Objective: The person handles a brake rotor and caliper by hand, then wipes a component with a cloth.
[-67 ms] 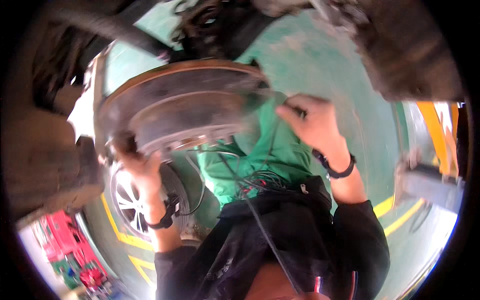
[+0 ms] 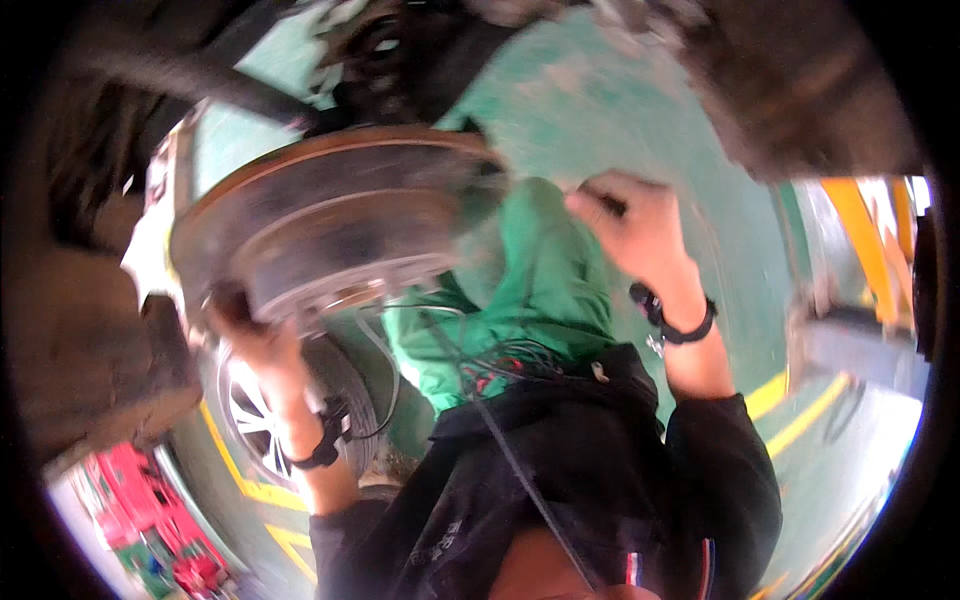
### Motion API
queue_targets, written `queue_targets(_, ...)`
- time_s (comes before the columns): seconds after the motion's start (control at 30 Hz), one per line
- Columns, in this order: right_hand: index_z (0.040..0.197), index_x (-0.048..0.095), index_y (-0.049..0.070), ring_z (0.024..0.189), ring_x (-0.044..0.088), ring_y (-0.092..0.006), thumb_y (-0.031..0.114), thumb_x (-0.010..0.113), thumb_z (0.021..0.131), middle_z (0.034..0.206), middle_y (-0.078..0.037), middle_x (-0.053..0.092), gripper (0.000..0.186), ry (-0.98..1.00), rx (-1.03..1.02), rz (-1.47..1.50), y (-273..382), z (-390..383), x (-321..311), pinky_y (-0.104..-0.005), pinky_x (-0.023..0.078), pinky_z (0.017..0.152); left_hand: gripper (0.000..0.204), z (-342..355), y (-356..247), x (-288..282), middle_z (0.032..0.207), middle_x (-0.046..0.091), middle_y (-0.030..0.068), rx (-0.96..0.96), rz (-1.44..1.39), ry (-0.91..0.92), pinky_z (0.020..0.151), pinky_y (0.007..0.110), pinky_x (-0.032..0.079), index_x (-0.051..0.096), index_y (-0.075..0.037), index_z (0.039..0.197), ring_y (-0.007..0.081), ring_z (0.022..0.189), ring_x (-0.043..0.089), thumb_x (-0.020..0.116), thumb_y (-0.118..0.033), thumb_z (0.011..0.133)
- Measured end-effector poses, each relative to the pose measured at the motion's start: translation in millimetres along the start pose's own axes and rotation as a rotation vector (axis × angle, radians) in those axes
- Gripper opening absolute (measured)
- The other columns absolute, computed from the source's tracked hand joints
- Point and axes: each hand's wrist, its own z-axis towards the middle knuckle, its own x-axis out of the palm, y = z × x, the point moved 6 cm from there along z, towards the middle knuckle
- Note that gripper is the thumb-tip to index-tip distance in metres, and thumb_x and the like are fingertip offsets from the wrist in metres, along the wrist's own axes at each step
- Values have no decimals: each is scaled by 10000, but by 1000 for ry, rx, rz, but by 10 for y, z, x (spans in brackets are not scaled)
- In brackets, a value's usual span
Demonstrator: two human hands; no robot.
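Observation:
A worn brake disc (image 2: 350,225), rusty along its upper rim, hangs in front of me with its studded hub side toward my body. My left hand (image 2: 258,345) is at the disc's lower left edge; its fingers look dark and are smeared by motion, so their grip is unclear. To the right of the disc and apart from it, my right hand (image 2: 640,225) is raised with fingers curled toward the thumb. Whatever it might hold is too blurred to make out. Both wrists wear dark bands.
Dark vehicle underbody parts (image 2: 820,90) hang overhead and on both sides. A wheel with a silver rim (image 2: 255,405) lies beneath my left forearm. Thin cables (image 2: 510,360) run across my lap. A red tool case (image 2: 130,495) is at lower left, an orange post (image 2: 858,240) at right.
The disc and my left hand have shifted slightly left in the picture, along with much of the scene. My right hand stays raised with its fingers curled.

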Motion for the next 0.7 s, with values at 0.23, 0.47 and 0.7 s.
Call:
queue_targets(0.23, 893, 737, 21, 605, 602, -164, 368, 690, 952, 658, -81, 647, 355, -271, 697, -113, -2538, -1227, -1146, -347, 492, 611, 1128, 50, -75, -127, 1492, 469, 269, -222, -118, -101, 1090, 488, 462, 312, 73, 1532, 367, 1324, 522, 870, -546, 773)
queue_targets(0.47, 942, 785, 66, 952, 698, -429, 377, 641, 840, 972, -222, 734, 358, 29, 1196, -451, -4727, -4140, -17, -520, 557, 869, 995, 176, 93, -225, 1505, 475, 224, -205, -203, -17, 1155, 467, 363, 336, 78, 1521, 315, 1361, 484, 826, -474, 853)
queue_targets(0.7, 1179, 643, 78, 1076, 671, -429, 332, 687, 859, 1115, -224, 715, 411, 26, 1303, -360, -4185, -4459, 648, -490, 542, 914, 648, 205, 396, -370, 1308, 634, 175, -201, -154, 63, 1079, 439, 432, 533, 67, 1361, 278, 1207, 596, 743, -374, 937)
